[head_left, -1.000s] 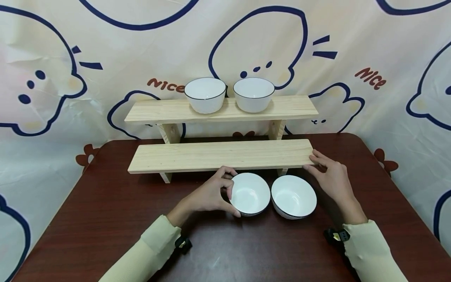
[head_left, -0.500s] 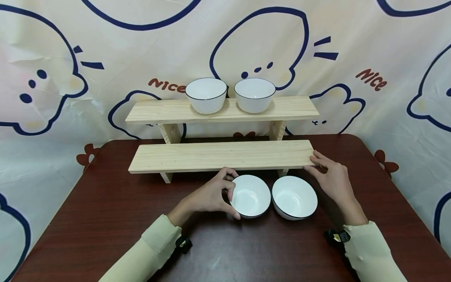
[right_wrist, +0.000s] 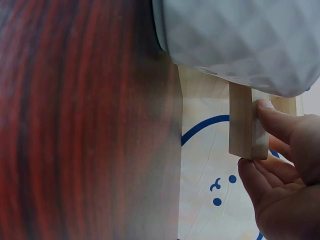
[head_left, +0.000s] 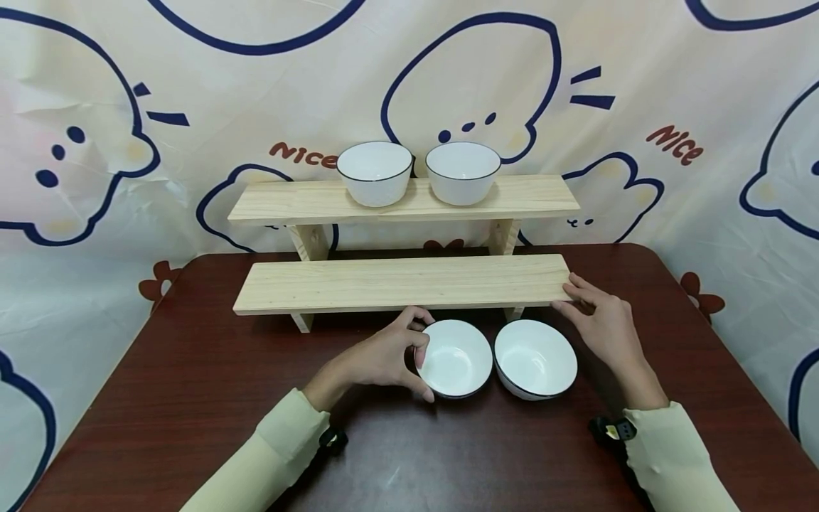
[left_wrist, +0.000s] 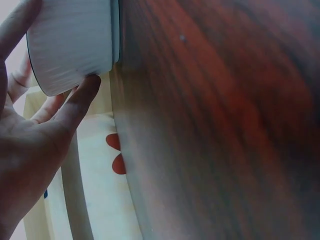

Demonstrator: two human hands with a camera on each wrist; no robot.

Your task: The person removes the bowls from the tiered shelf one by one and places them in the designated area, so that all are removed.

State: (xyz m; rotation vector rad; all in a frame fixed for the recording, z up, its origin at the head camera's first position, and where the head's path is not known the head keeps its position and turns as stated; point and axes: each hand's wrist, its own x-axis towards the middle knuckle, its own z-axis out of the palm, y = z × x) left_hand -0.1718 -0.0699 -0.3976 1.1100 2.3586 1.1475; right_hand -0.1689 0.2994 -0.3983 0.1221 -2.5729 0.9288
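My left hand [head_left: 387, 355] curls around the left side of a white bowl [head_left: 456, 359] with a dark rim, thumb at the front and fingers toward the shelf. In the left wrist view, a fingertip overlaps the lower side of that bowl [left_wrist: 75, 45]. Just to its right stands a second white bowl [head_left: 536, 359], whose diamond-patterned outside shows in the right wrist view. My right hand [head_left: 601, 327] pinches the front right corner of the lower board of a two-tier wooden shelf [head_left: 397, 284]. In the right wrist view, thumb and fingers hold the board's end [right_wrist: 247, 125].
Two more white bowls, a left one [head_left: 375, 174] and a right one [head_left: 463, 173], sit side by side on the upper board [head_left: 281, 199]. Everything stands on a dark red-brown table [head_left: 179, 398]. Behind hangs a cream cloth [head_left: 307, 92] with cartoon drawings.
The bowl in my left hand has shifted slightly toward me, and the left thumb has come a little nearer the front. My right hand stays at the shelf corner.
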